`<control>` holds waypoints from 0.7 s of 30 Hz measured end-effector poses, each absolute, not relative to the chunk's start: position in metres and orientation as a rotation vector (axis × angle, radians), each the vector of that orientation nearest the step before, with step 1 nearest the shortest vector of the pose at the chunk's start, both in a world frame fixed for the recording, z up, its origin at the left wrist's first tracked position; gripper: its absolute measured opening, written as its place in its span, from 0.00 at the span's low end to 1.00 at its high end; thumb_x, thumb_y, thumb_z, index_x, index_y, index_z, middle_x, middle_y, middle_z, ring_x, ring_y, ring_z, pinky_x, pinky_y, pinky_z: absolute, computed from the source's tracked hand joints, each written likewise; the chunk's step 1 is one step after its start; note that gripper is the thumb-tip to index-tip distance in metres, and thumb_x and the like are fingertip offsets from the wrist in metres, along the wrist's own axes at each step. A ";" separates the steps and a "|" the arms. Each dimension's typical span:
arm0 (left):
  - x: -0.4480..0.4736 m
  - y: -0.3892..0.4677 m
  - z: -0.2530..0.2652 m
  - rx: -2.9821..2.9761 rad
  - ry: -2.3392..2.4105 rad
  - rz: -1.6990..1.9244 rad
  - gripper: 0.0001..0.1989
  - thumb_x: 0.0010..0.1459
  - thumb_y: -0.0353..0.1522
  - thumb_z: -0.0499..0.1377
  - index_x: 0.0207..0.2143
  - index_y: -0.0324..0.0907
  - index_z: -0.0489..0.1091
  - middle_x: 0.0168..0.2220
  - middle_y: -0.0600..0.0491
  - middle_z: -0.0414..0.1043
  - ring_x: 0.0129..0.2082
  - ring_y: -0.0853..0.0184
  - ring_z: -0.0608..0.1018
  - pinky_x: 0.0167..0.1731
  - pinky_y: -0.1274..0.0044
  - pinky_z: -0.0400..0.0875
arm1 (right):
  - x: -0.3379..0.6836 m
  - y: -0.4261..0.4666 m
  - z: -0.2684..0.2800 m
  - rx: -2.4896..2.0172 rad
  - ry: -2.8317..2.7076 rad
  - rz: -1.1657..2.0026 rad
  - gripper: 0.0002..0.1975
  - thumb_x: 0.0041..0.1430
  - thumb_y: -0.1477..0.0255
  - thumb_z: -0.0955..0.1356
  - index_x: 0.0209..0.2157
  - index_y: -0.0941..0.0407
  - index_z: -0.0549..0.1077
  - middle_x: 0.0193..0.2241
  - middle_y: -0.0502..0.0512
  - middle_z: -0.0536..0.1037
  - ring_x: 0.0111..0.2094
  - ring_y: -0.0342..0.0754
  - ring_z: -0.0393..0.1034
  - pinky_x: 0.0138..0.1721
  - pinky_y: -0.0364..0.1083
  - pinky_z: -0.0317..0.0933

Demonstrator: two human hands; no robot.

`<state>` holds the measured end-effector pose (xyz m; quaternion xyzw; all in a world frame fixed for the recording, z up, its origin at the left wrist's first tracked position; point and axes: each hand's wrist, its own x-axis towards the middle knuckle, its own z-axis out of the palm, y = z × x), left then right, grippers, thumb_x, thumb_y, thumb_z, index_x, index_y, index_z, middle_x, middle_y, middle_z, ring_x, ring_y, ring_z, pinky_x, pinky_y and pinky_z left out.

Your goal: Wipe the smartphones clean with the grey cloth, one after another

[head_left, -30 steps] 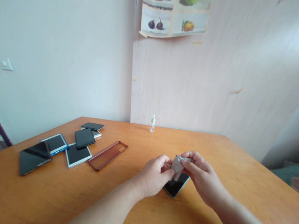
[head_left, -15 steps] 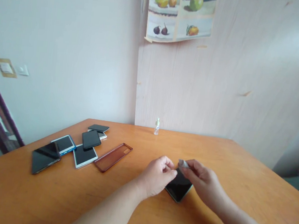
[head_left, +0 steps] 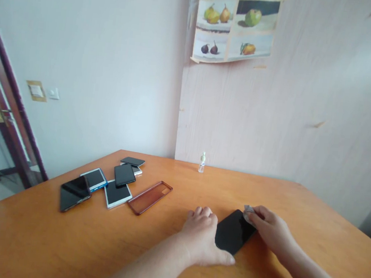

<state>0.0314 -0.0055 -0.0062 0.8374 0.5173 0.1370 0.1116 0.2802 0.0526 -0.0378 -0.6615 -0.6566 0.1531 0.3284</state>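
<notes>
A black smartphone (head_left: 231, 234) lies screen up on the table in front of me. My left hand (head_left: 203, 238) braces it, with the thumb along the near edge and bent fingers at the left side. Between the fingertips of my right hand (head_left: 265, 225) is a small crumpled greyish-white wipe (head_left: 249, 212), which seems to rest on the phone's far right part. Whether it is cloth or paper cannot be made out. Part of the phone is hidden under my right fingers.
Left on the wooden table (head_left: 166, 261) lie a reddish see-through phone case (head_left: 149, 199), a white tablet (head_left: 117, 195), a black phone (head_left: 124, 175), a blue-edged device (head_left: 95, 179), a dark tablet (head_left: 74, 192) and other devices. A small pump bottle (head_left: 202, 163) stands near the wall.
My hands have moved apart. The left went down to the phone's near left side; the right carried the wipe onto the screen's far right. The view has shifted left and up.
</notes>
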 end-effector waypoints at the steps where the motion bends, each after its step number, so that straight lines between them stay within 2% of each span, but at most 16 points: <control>1: 0.032 -0.005 -0.007 2.453 1.508 0.404 0.39 0.38 0.60 0.62 0.44 0.41 0.70 0.49 0.42 0.66 0.51 0.49 0.67 0.49 0.62 0.64 | 0.281 0.053 -0.039 -1.729 -1.732 0.399 0.17 0.57 0.57 0.63 0.30 0.53 0.76 0.27 0.52 0.79 0.33 0.52 0.72 0.33 0.46 0.58; 9: 0.034 -0.004 -0.008 2.371 1.518 0.499 0.37 0.36 0.52 0.66 0.45 0.40 0.67 0.48 0.42 0.68 0.48 0.50 0.70 0.47 0.64 0.67 | 0.278 0.053 -0.039 -1.610 -1.605 0.509 0.17 0.55 0.56 0.65 0.32 0.54 0.76 0.28 0.53 0.79 0.34 0.53 0.72 0.34 0.47 0.60; 12: 0.034 -0.004 -0.008 2.340 1.504 0.543 0.35 0.38 0.46 0.66 0.48 0.41 0.63 0.45 0.44 0.70 0.44 0.53 0.73 0.44 0.66 0.68 | 0.273 0.049 -0.034 -1.501 -1.442 0.631 0.18 0.53 0.54 0.66 0.33 0.54 0.76 0.29 0.54 0.79 0.34 0.52 0.72 0.33 0.46 0.61; 16: 0.032 -0.004 -0.010 2.317 1.364 0.616 0.30 0.45 0.37 0.63 0.51 0.43 0.59 0.44 0.46 0.71 0.39 0.57 0.75 0.37 0.71 0.70 | 0.273 0.045 -0.028 -1.447 -1.258 0.760 0.20 0.53 0.52 0.66 0.37 0.53 0.75 0.36 0.55 0.79 0.38 0.53 0.71 0.30 0.46 0.63; 21: 0.031 -0.003 -0.013 2.389 1.260 0.742 0.29 0.50 0.28 0.58 0.55 0.44 0.56 0.50 0.44 0.68 0.45 0.56 0.75 0.44 0.69 0.69 | 0.281 0.047 -0.029 -1.388 -1.168 0.781 0.20 0.51 0.51 0.67 0.37 0.53 0.75 0.38 0.58 0.78 0.42 0.56 0.71 0.31 0.47 0.65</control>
